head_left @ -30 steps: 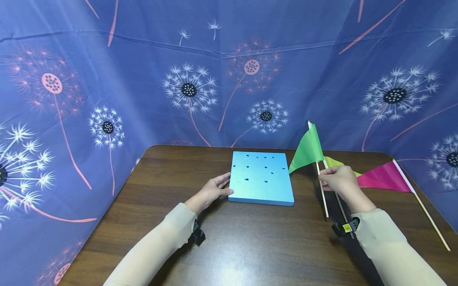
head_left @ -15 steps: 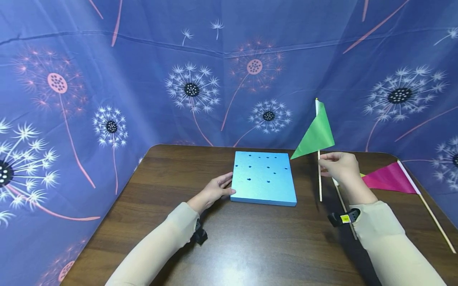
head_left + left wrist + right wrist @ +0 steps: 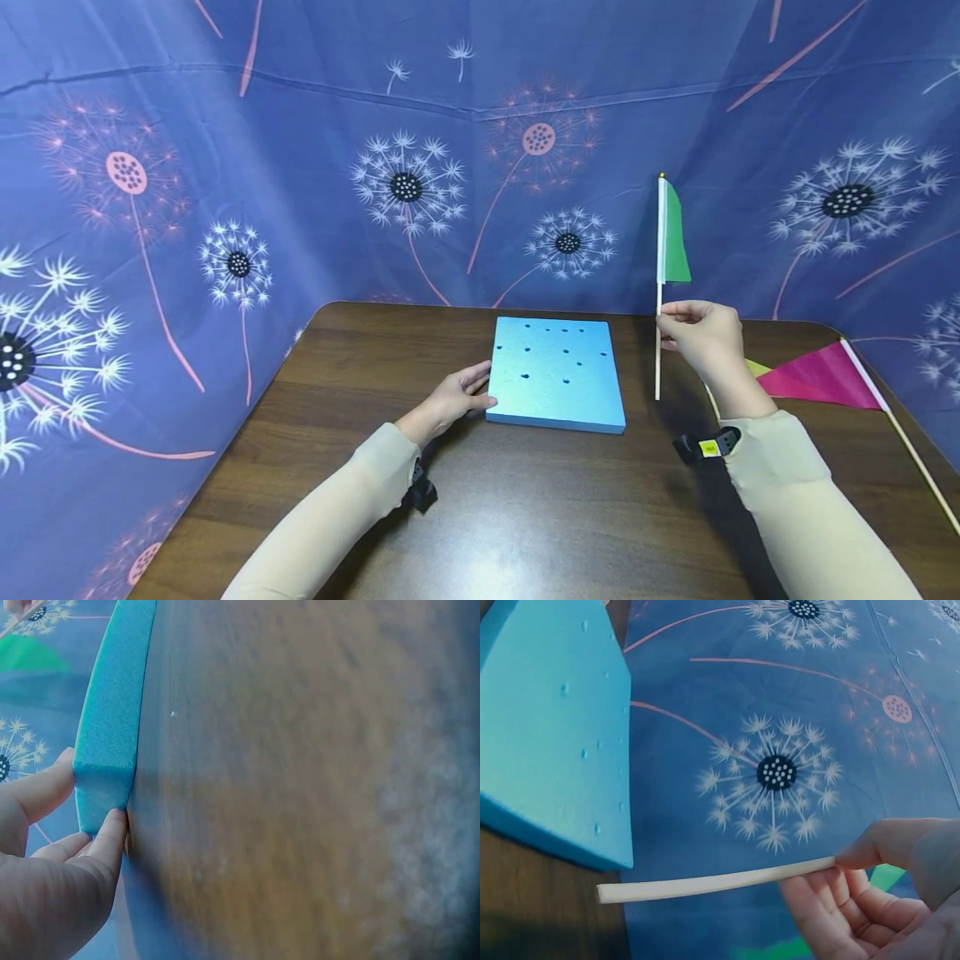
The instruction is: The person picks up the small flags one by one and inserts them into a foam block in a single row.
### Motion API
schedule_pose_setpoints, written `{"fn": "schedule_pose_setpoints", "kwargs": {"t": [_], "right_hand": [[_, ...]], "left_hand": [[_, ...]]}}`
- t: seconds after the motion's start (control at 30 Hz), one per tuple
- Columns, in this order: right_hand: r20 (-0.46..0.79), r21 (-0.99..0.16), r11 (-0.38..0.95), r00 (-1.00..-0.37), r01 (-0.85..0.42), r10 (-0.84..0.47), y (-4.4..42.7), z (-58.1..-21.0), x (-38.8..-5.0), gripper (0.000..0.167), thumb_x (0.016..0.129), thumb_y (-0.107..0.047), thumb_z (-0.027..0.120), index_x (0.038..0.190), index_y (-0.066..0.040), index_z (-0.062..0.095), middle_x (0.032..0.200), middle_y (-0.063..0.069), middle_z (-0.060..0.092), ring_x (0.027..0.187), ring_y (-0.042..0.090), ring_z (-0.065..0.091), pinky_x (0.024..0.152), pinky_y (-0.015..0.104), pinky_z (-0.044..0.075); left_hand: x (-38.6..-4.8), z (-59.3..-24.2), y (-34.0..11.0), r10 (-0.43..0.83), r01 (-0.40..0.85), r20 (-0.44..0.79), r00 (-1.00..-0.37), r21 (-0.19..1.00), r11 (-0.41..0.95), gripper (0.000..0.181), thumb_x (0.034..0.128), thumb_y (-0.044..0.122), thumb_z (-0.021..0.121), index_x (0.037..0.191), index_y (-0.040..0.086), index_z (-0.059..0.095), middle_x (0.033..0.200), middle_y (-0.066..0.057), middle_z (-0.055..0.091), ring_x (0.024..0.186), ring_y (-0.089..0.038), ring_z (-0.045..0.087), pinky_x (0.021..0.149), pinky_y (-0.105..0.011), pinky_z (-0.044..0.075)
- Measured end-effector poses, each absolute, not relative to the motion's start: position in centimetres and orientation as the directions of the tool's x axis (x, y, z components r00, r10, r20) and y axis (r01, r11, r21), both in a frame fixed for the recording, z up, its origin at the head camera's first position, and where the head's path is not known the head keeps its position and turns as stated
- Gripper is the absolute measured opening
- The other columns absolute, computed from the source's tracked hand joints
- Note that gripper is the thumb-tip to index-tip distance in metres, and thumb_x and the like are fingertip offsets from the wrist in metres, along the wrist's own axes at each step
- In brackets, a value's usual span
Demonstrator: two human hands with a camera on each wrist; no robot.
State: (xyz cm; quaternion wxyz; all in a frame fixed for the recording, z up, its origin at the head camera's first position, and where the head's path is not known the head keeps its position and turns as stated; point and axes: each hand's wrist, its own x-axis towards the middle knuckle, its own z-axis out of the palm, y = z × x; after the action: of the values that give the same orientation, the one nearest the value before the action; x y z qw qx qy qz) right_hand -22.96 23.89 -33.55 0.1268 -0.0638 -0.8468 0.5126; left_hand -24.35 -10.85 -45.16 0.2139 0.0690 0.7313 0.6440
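Observation:
A light blue square board (image 3: 555,400) with several small holes in its top lies flat on the table. My left hand (image 3: 447,402) rests against the board's left side, thumb near the front corner; the left wrist view shows its fairly straight fingers (image 3: 110,836) touching the board's edge. To the right of the board, my right hand (image 3: 703,337) pinches the stick of a small green flag (image 3: 675,242) between thumb and fingers. The flag stands upright with its cloth at the top. In the right wrist view the stick's bare lower end (image 3: 705,885) points toward the board.
A magenta flag (image 3: 821,379) lies at the table's right side, its stick running toward the front. A yellow flag (image 3: 756,367) lies partly hidden behind my right hand. Behind the wooden table (image 3: 375,350) hangs a blue dandelion-print cloth (image 3: 315,150).
My right hand has raised the green flag off the table, brought it slightly left and turned it upright; its cloth now faces right. My left hand and the board stay in place.

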Motion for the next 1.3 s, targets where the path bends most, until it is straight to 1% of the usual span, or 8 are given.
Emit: {"fn": "schedule_pose_setpoints", "kwargs": {"t": [0.23,0.4,0.53,0.83,1.0,1.1,1.2,1.3], "right_hand": [[0.315,-0.841,0.517,-0.921,-0.160,0.228,21.7,-33.0,-24.2,0.025,0.089,-0.012,0.063,0.105,0.006,0.069,0.070,-0.017,0.058,0.061,-0.002,0.063,0.059,0.015,0.056],[0.376,-0.824,0.526,-0.898,-0.211,0.230,20.3,-32.8,-25.2,0.022,0.088,-0.010,0.064,0.103,0.005,0.070,0.070,-0.016,0.059,0.059,-0.003,0.062,0.057,0.011,0.054],[0.384,-0.839,0.495,-0.891,-0.227,0.242,19.2,-32.7,-25.9,0.021,0.089,-0.010,0.065,0.103,0.005,0.070,0.071,-0.015,0.060,0.059,-0.006,0.060,0.058,0.010,0.053],[0.409,-0.854,0.424,-0.892,-0.301,0.192,16.9,-33.2,-27.5,0.021,0.090,-0.009,0.064,0.103,0.007,0.069,0.075,-0.008,0.061,0.063,-0.003,0.061,0.063,0.012,0.055],[0.409,-0.861,0.391,-0.899,-0.325,0.155,16.1,-33.8,-28.8,0.021,0.091,-0.009,0.063,0.103,0.008,0.068,0.076,-0.009,0.061,0.067,0.002,0.064,0.067,0.020,0.059],[0.397,-0.874,0.364,-0.905,-0.322,0.154,15.3,-33.9,-29.5,0.022,0.091,-0.008,0.063,0.104,0.008,0.068,0.076,-0.011,0.060,0.067,0.002,0.065,0.069,0.025,0.060],[0.382,-0.891,0.325,-0.910,-0.317,0.159,14.4,-33.9,-30.1,0.021,0.091,-0.007,0.063,0.104,0.008,0.067,0.076,-0.010,0.060,0.067,0.002,0.064,0.068,0.023,0.059],[0.384,-0.901,0.281,-0.909,-0.331,0.162,13.5,-33.8,-30.5,0.021,0.090,-0.005,0.063,0.103,0.010,0.067,0.077,-0.005,0.062,0.066,0.002,0.065,0.067,0.020,0.059]], "left_hand": [[-24.4,-45.1,-10.8,0.385,-0.155,-0.206,-0.900,0.975,0.159,0.074,0.0887,0.000,0.066,0.152,0.009,0.030,0.157,-0.012,0.030,0.145,-0.025,0.029,0.116,-0.040,0.032],[-24.4,-45.2,-10.6,0.380,-0.158,-0.210,-0.901,0.974,0.162,0.074,0.0883,0.001,0.067,0.152,0.010,0.031,0.157,-0.011,0.031,0.145,-0.024,0.031,0.116,-0.040,0.031],[-24.4,-45.1,-10.6,0.383,-0.151,-0.206,-0.901,0.974,0.167,0.073,0.0884,0.001,0.067,0.152,0.010,0.031,0.157,-0.011,0.031,0.145,-0.024,0.031,0.116,-0.040,0.031],[-24.4,-44.8,-10.7,0.385,-0.153,-0.218,-0.897,0.969,0.192,0.073,0.0898,0.003,0.066,0.153,0.011,0.029,0.158,-0.011,0.030,0.145,-0.025,0.030,0.114,-0.042,0.035],[-24.2,-45.1,-10.4,0.371,-0.162,-0.224,-0.901,0.968,0.190,0.073,0.0889,0.002,0.067,0.152,0.011,0.031,0.157,-0.010,0.032,0.145,-0.025,0.031,0.113,-0.041,0.038],[-24.2,-45.1,-10.4,0.366,-0.160,-0.222,-0.904,0.968,0.192,0.074,0.0883,0.001,0.067,0.152,0.011,0.031,0.157,-0.011,0.032,0.145,-0.025,0.031,0.112,-0.040,0.039],[-24.3,-45.1,-10.4,0.357,-0.160,-0.223,-0.907,0.967,0.196,0.074,0.0879,0.001,0.068,0.152,0.011,0.032,0.157,-0.010,0.032,0.144,-0.025,0.032,0.112,-0.040,0.039],[-24.5,-45.0,-10.4,0.351,-0.153,-0.216,-0.911,0.968,0.199,0.073,0.0877,0.002,0.069,0.151,0.012,0.033,0.156,-0.010,0.033,0.144,-0.025,0.033,0.112,-0.041,0.038]]}}
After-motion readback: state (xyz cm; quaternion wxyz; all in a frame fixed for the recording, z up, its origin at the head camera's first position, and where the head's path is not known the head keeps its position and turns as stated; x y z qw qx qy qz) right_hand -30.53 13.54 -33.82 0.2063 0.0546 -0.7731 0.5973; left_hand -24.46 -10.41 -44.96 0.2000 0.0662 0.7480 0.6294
